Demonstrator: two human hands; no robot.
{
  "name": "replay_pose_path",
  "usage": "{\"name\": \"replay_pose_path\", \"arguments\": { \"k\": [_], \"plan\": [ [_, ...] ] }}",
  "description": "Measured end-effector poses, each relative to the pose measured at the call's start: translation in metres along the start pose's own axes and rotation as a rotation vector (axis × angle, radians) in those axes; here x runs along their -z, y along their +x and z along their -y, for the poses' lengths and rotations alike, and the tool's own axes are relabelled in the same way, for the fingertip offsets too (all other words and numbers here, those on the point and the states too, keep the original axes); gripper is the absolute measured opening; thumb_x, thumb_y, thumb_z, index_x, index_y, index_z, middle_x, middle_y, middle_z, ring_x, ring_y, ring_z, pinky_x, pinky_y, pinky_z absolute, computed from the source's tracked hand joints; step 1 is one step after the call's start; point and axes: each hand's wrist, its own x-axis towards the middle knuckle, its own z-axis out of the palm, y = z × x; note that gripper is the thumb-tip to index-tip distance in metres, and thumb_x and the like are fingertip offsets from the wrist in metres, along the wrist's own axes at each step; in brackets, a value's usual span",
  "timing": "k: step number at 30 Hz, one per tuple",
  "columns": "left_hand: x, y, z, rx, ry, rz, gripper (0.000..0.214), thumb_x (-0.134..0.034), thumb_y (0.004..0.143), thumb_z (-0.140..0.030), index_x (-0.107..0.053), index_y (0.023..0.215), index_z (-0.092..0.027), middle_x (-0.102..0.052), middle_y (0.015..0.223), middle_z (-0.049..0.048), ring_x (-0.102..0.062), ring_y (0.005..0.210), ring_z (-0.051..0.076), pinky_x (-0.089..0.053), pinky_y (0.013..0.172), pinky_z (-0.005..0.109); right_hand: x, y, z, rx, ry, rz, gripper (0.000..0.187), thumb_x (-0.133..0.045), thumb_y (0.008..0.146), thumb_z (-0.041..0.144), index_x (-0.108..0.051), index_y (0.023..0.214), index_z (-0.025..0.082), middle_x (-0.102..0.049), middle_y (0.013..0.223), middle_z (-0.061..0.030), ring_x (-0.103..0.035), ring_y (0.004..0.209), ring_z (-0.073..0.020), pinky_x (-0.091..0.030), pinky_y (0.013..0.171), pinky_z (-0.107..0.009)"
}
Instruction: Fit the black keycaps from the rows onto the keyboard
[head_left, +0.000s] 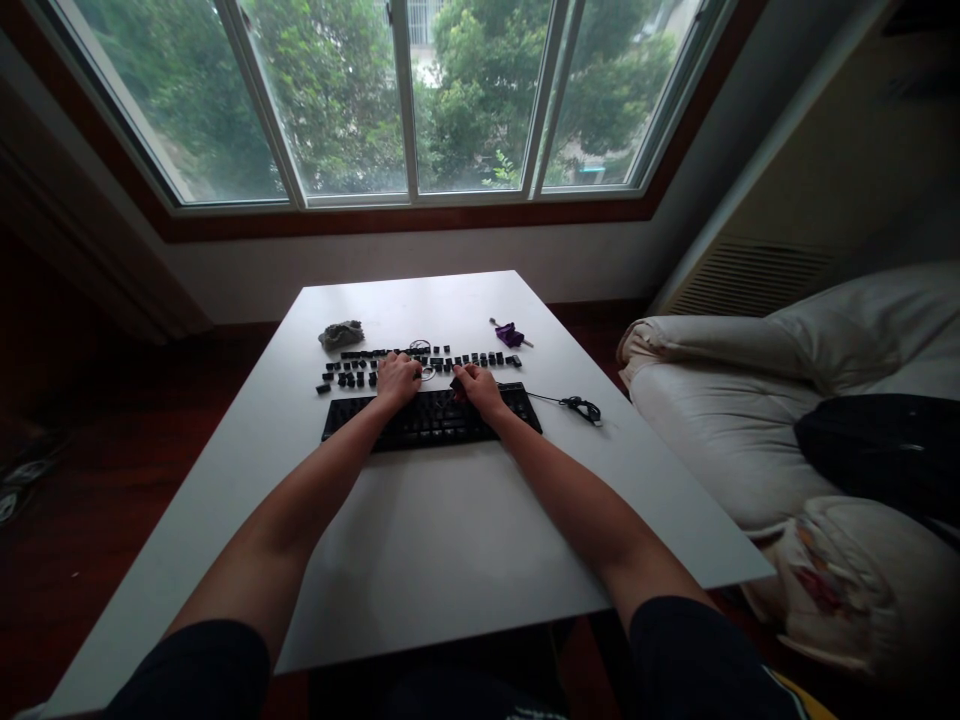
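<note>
A black keyboard point(431, 425) lies on the white table, with several bare patches where its switches seem to show. My right hand point(480, 388) is over its back edge, thumb and fingers pinched on a small dark piece that looks like a keycap point(455, 384). Just behind the keyboard, my left hand point(399, 378) rests low among loose black keycaps point(349, 380), fingers curled; what they grip, if anything, is hidden. More keycaps point(487, 359) stand in rows to the right. Between the hands a pale ring-like thing point(428, 374) shows, too small to name.
A grey crumpled cloth point(341, 335) lies at the table's back left. Toward the back right is a purple item point(510, 334) beside a thin stick. The keyboard's coiled cable point(581, 408) sits at right on the white table point(420, 540). A pale sofa point(712, 420) stands beyond.
</note>
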Motion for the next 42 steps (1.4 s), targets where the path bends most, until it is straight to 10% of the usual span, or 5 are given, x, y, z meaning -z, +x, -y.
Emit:
{"name": "replay_pose_path", "arguments": {
  "k": [42],
  "plan": [
    [-0.0050,0.0000,0.0026,0.023,-0.068,-0.017,0.024,-0.056,0.088,-0.031,-0.078,0.096,-0.027,-0.067,0.108,0.0111,-0.047,0.111,0.033,-0.037,0.093,0.048,0.0010,0.0000,-0.0003,-0.003,-0.028,0.018,0.039,-0.062,0.085,0.058,-0.057,0.076,0.020,-0.063,0.058,0.0010,-0.061,0.045,-0.0136,-0.045,0.039,-0.021]
  ]
}}
